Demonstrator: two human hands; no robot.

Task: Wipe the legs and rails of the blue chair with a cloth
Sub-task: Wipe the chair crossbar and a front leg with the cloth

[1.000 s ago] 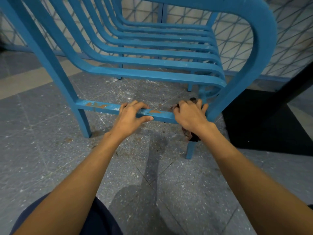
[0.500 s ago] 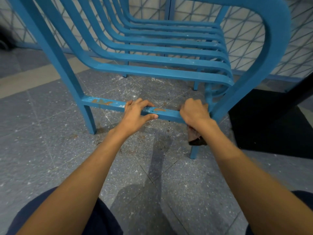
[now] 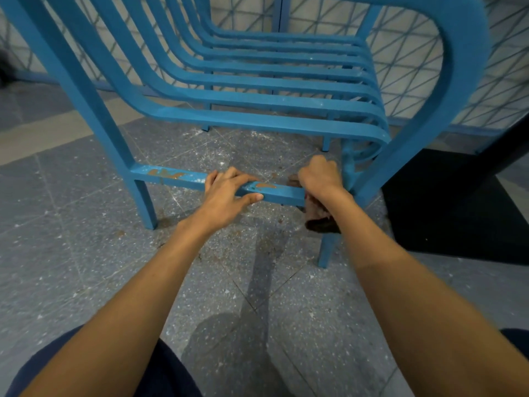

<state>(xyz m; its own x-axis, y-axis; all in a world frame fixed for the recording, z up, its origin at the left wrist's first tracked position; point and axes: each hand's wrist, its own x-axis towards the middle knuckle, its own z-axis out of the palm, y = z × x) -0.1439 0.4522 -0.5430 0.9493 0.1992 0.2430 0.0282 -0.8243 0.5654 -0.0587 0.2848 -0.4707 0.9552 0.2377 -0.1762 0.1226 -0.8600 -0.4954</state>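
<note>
The blue slatted metal chair (image 3: 257,124) shows rust patches on its lower rail (image 3: 186,177). Your left grip (image 3: 226,196) grasps that rail. Your right grip (image 3: 320,176) clenches a dark brown cloth (image 3: 317,217) against its end.

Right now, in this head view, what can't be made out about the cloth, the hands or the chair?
All head view.
- Cloth: mostly covered by the right hand; little beyond a dark fold under the lower rail shows.
- Right fingers: hidden behind the hand's own back.
- Near right leg: top hidden by cloth and forearm.
- Blue chair: upper frame cut off by the top edge.
- Dark shape at left edge: blurred.
</note>
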